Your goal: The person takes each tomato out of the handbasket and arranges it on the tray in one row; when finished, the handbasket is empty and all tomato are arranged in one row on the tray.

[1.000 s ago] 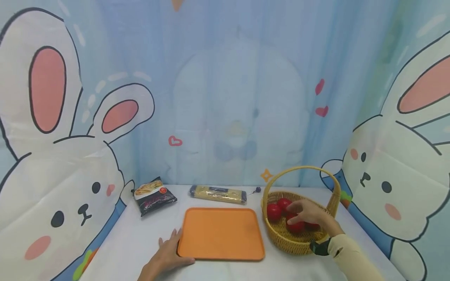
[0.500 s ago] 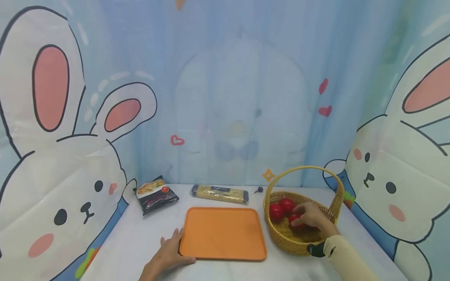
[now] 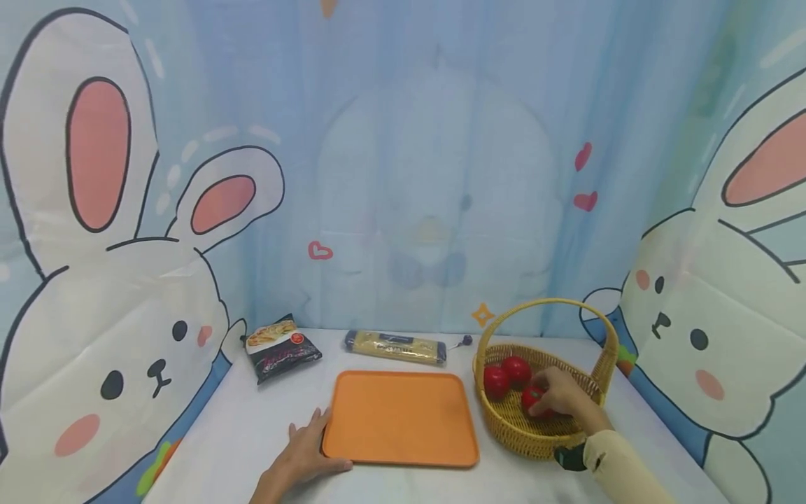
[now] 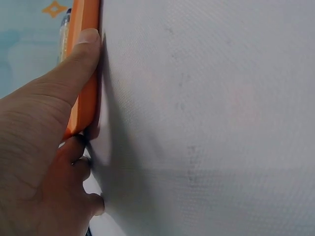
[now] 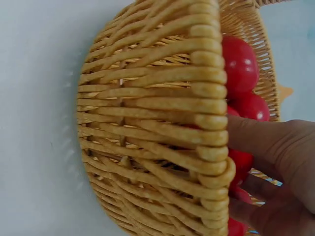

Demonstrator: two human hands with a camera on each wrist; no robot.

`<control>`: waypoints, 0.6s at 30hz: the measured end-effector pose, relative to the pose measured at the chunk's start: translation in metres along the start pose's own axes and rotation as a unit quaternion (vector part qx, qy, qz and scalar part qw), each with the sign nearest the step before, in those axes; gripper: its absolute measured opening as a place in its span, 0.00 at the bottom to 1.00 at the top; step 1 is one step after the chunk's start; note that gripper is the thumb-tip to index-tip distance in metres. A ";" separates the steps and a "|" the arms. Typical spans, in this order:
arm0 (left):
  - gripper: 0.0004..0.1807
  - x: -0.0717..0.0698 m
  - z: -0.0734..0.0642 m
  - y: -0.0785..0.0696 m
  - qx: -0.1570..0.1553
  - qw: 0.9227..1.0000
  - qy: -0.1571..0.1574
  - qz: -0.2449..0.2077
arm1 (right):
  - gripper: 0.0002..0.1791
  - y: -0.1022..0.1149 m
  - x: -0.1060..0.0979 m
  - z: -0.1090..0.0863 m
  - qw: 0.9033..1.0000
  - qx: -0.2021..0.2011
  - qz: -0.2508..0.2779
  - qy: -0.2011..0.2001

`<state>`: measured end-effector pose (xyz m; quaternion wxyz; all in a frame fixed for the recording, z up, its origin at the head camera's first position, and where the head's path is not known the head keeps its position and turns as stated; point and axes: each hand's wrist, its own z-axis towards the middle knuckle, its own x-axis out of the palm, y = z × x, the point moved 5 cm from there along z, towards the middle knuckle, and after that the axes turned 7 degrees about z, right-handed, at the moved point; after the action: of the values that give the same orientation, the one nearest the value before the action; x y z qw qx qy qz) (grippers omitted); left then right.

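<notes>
My right hand (image 3: 560, 395) reaches into a yellow wicker basket (image 3: 519, 441), its thumb and fingers about a round, glossy red fruit (image 3: 532, 397). Two more red fruits (image 3: 496, 382) lie left of it inside the basket. In the right wrist view, the thumb goes over the woven rim (image 5: 209, 98) and the fingers are partly hidden behind the fruits (image 5: 240, 66). An orange rectangular tray (image 3: 403, 420) lies flat on the table. My left hand (image 3: 302, 451) rests at its near left corner, thumb along the front edge and fingers extended beside the left side.
Behind the tray lies a long, gold-coloured packet (image 3: 395, 347) with dark ends. A black snack-like bag (image 3: 283, 350) sits at the back left. The basket's tall handle (image 3: 548, 301) arches above the right hand. A curtain with rabbit drawings (image 3: 403, 175) hangs behind the white table (image 3: 227, 434).
My right hand has gone from fingers spread over the fruits to fingers around one of them. The left hand stays at the tray's corner. The head view has shifted slightly.
</notes>
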<state>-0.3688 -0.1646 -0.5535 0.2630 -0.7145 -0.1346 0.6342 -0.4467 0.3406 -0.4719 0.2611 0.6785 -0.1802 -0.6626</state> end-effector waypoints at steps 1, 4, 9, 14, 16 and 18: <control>0.68 0.000 0.000 0.001 0.001 1.000 0.000 -0.003 | 0.35 0.000 0.001 -0.001 1.000 -0.005 0.003 -0.002; 0.70 0.000 0.000 0.003 0.005 1.000 0.001 -0.010 | 0.37 0.004 0.002 -0.003 1.000 -0.021 0.014 -0.003; 0.72 0.000 0.001 0.003 0.006 1.000 -0.001 -0.023 | 0.39 0.020 -0.002 -0.006 0.998 -0.053 0.031 -0.011; 0.70 -0.002 0.001 -0.003 0.003 1.000 0.004 -0.014 | 0.39 0.038 -0.010 -0.009 0.997 -0.066 0.030 -0.016; 0.69 -0.002 0.001 -0.006 0.000 1.000 0.005 -0.008 | 0.39 0.047 -0.014 -0.012 0.997 -0.073 0.027 -0.015; 0.67 -0.002 0.000 -0.007 -0.004 1.000 0.008 -0.001 | 0.39 0.057 -0.017 -0.016 0.996 -0.079 0.024 -0.017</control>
<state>-0.3682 -0.1597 -0.5485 0.2615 -0.7202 -0.1357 0.6281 -0.4258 0.3064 -0.4246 0.3265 0.6400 -0.1475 -0.6797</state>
